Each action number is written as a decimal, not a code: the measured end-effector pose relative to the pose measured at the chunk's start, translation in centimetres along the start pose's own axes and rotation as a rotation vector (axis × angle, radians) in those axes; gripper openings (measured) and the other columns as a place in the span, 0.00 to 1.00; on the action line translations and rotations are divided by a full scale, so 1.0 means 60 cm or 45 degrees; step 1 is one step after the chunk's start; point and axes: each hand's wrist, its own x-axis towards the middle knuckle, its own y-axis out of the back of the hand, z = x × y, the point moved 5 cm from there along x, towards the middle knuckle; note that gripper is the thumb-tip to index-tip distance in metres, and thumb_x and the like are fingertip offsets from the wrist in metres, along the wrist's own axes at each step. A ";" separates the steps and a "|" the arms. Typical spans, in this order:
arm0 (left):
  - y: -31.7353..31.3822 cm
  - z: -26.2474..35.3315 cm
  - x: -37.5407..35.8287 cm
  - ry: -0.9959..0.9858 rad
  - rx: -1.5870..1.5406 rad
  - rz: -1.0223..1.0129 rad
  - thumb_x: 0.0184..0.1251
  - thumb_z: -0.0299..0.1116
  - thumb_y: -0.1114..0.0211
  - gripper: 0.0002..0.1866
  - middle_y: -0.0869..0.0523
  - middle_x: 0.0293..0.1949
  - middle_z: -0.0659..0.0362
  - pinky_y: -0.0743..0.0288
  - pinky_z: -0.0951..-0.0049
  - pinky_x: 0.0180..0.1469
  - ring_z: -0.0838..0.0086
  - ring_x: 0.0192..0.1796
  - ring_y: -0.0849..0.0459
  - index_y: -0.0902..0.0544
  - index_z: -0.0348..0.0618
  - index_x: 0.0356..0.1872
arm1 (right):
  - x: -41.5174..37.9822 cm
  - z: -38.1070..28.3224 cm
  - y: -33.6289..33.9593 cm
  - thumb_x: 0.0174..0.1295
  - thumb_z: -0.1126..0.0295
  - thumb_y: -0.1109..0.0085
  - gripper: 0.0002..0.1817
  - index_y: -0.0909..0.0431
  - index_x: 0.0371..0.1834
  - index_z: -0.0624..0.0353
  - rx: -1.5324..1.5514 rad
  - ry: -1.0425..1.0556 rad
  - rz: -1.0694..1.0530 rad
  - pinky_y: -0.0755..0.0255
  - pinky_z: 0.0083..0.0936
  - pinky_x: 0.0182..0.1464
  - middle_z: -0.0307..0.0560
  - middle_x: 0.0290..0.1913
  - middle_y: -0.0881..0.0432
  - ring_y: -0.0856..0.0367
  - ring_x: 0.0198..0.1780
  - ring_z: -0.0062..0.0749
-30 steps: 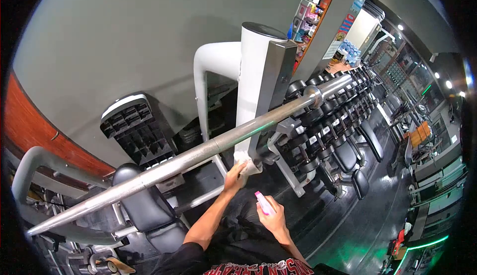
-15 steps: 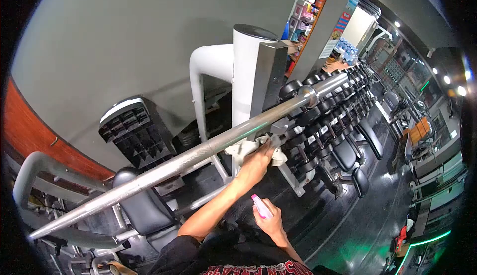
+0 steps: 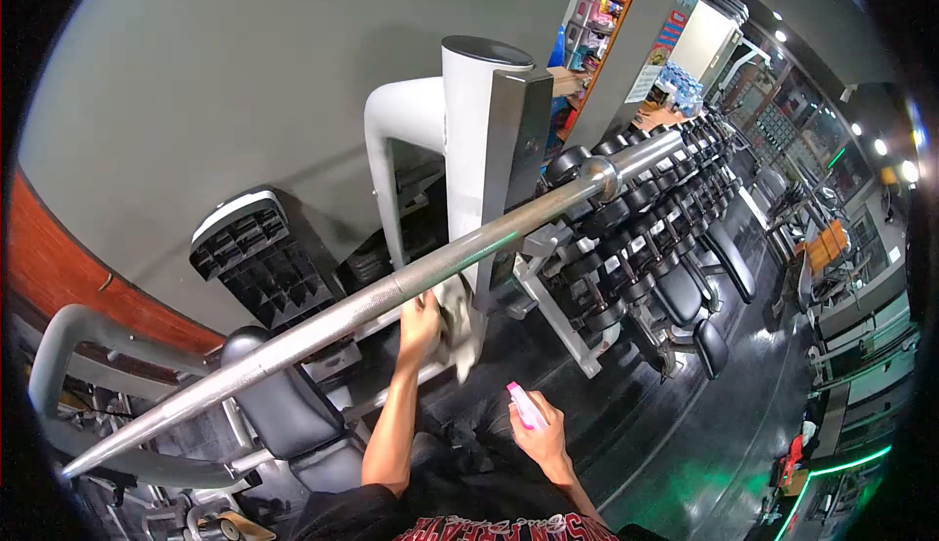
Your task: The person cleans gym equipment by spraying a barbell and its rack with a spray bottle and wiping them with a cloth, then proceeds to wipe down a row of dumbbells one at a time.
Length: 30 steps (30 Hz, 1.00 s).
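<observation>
1. The left hand (image 3: 420, 326) is at the left edge of the pale cloth (image 3: 462, 324), touching it, with the fingers bent towards it; I cannot tell whether they are closed on it or press it flat
2. The cloth lies bunched at the lower part of the white post (image 3: 468, 150), below the long metal bar (image 3: 381, 294), and a loose end hangs down
3. Further right, and well apart from the cloth, the right hand (image 3: 541, 437) is clamped around a small pink-and-white bottle (image 3: 529, 410), which is tilted with its pink end up and to the left
4. Hard to make out at the left hand: the fingertips are partly lost near the bar and the cloth, and the cloth's folds are blurred
5. The bar crosses in front of the post and hides a strip of it; the cloth covers some of the post's lower part
6. At the right hand, the wrapped fingers and palm hide the lower part of the bottle
7. Compared with the frame before, the left hand and cloth have moved left, away from the end of the dumbbell rack (image 3: 577, 331); the cloth, then on both sides of the hand, is now mostly to its right
8. The right hand still grips the bottle in a similar pose
</observation>
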 end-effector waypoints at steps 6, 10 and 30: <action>-0.108 0.057 -0.034 -0.787 0.417 0.210 0.53 0.15 0.48 0.22 0.21 0.53 0.42 0.34 0.65 0.61 0.52 0.59 0.24 0.25 0.33 0.53 | 0.007 -0.005 -0.009 0.56 0.74 0.38 0.09 0.25 0.38 0.62 0.020 0.007 -0.069 0.25 0.27 0.33 0.53 0.29 0.18 0.15 0.32 0.41; -0.101 -0.069 -0.067 -0.830 0.477 -0.062 0.42 0.11 0.44 0.33 0.24 0.56 0.43 0.36 0.60 0.66 0.49 0.63 0.29 0.27 0.39 0.58 | 0.004 -0.005 -0.012 0.56 0.74 0.38 0.09 0.24 0.39 0.62 -0.005 0.067 -0.085 0.25 0.27 0.33 0.53 0.29 0.18 0.15 0.32 0.40; 0.062 0.014 0.055 -0.442 0.255 0.272 0.66 0.37 0.43 0.14 0.16 0.34 0.51 0.26 0.65 0.42 0.66 0.36 0.20 0.21 0.33 0.39 | -0.022 0.011 -0.010 0.56 0.74 0.38 0.09 0.24 0.39 0.62 0.076 0.053 -0.163 0.25 0.26 0.34 0.51 0.30 0.18 0.15 0.32 0.39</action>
